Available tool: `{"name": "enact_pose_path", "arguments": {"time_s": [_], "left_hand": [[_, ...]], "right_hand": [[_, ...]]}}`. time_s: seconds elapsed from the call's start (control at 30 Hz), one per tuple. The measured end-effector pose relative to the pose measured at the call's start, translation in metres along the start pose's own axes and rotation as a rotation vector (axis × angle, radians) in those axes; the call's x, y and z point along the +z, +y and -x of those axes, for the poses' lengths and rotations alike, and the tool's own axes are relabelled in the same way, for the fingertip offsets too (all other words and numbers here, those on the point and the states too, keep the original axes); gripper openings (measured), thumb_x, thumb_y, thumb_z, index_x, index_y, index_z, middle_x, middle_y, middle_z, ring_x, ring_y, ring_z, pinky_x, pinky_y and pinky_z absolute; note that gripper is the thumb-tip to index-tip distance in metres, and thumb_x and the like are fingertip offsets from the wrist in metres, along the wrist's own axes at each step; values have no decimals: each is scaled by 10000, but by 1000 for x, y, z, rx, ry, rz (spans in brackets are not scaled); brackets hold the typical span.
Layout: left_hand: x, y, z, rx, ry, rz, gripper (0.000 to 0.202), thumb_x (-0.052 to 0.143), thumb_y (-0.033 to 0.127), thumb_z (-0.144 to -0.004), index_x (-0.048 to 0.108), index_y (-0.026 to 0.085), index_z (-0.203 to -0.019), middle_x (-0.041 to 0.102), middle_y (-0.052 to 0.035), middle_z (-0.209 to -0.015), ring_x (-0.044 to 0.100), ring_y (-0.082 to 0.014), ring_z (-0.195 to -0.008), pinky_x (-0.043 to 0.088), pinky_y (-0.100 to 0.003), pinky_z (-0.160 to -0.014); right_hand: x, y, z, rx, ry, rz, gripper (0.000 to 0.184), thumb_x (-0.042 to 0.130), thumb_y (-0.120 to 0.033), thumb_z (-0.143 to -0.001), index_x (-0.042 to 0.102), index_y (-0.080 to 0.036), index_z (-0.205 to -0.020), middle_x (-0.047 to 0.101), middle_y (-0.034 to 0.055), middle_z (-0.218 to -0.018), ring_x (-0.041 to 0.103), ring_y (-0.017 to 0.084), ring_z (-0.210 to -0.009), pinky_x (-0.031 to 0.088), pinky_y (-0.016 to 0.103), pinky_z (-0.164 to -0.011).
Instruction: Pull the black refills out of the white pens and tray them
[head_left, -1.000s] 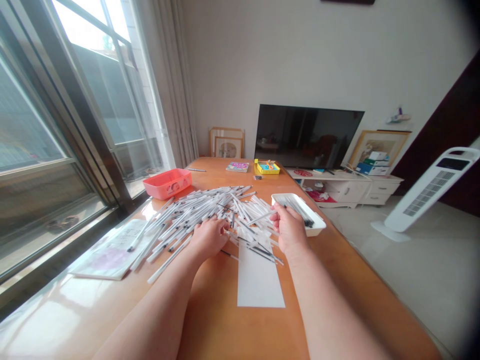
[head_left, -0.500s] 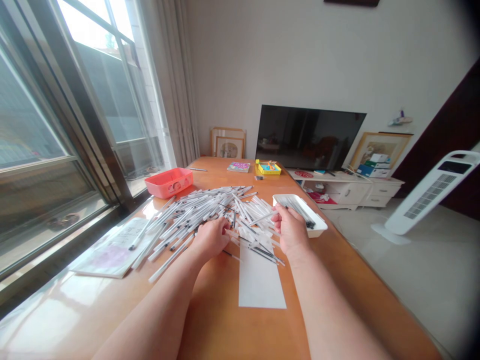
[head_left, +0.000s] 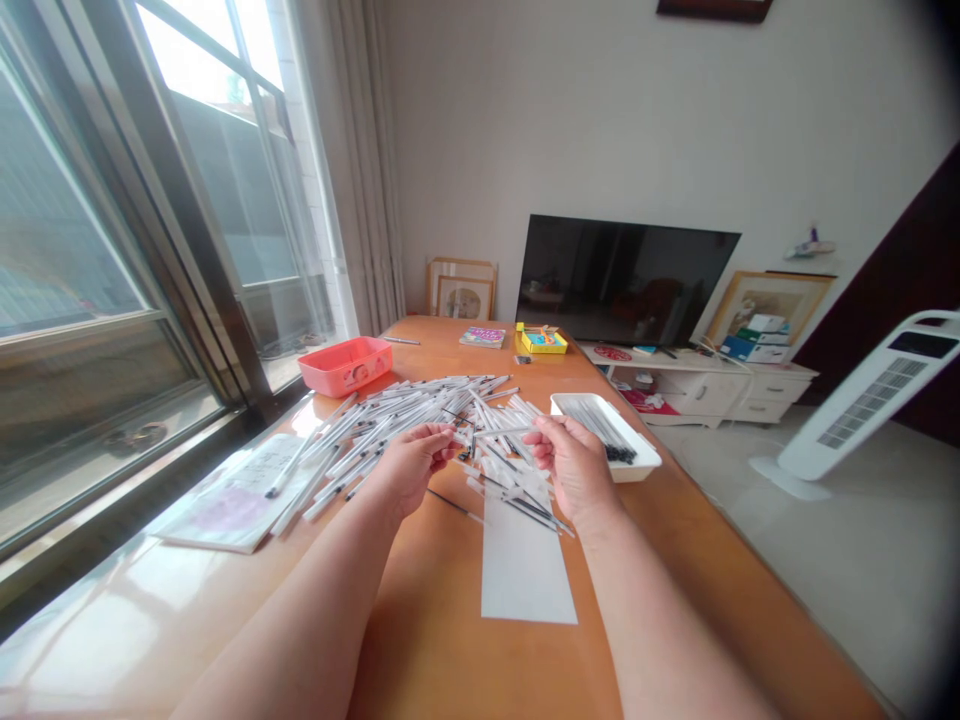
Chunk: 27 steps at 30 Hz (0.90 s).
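My right hand (head_left: 576, 466) pinches a clear pen barrel (head_left: 502, 433), which lies level and points left. Facing it, my left hand (head_left: 417, 464) has thumb and fingers closed near the barrel's far end; whatever they grip is too small to make out. Beneath and beyond both hands spreads a heap of whitish pen barrels (head_left: 405, 415), many with black ends. Several dark ink refills (head_left: 529, 508) lie across a white paper sheet (head_left: 527, 575). One more refill (head_left: 455, 505) rests on the wood below my left hand. Pens with black ends fill a white tray (head_left: 641, 464) beside my right hand.
A red plastic box (head_left: 330, 378) stands at the back left, near the window. A booklet (head_left: 217, 515) lies at the left under some barrels. Farther back are a purple book (head_left: 482, 337) and a yellow box (head_left: 545, 344). The table's right edge runs past the tray.
My left hand has risen from the table beside the heap and come up level with my right. The barrel in my right hand has turned from slanting to nearly level.
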<state>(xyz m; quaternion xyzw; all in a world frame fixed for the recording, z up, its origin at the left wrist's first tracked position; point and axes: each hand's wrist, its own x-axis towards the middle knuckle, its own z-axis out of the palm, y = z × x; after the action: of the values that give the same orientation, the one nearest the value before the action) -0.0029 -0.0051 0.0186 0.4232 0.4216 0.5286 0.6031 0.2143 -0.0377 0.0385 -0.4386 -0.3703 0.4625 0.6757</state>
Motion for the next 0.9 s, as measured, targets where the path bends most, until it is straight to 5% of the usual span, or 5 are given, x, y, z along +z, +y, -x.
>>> {"name": "enact_pose_path", "arguments": {"time_s": [0.47,0.73,0.9], "left_hand": [[1,0,1,-34,-38,99,240,814,255,-698,683,138,-861,678,-50,-769,571,-94,-663,426,-231,-676],[2,5,4,4,43,112,283,824,265,-677,676,135,-880,652,-38,-729,614,-121,-685,439,-244,-679],[4,3,6,11,59,88,454,820,321,-681,710,125,-1075,684,-59,-767,644,-148,-719,447,-266,-699]], "right_hand": [[8,7,6,5,-73,63,289,762,-421,-753,667,-166,-849,730,80,-742,582,129,-613,423,216,-517],[14,5,20,61,-304,211,183,703,-326,-774,631,-180,-858,667,13,-679,513,102,-560,376,202,-498],[20,15,25,10,-422,391,291,677,-365,-809,672,-178,-1032,606,-16,-689,479,108,-576,389,231,-535]]}}
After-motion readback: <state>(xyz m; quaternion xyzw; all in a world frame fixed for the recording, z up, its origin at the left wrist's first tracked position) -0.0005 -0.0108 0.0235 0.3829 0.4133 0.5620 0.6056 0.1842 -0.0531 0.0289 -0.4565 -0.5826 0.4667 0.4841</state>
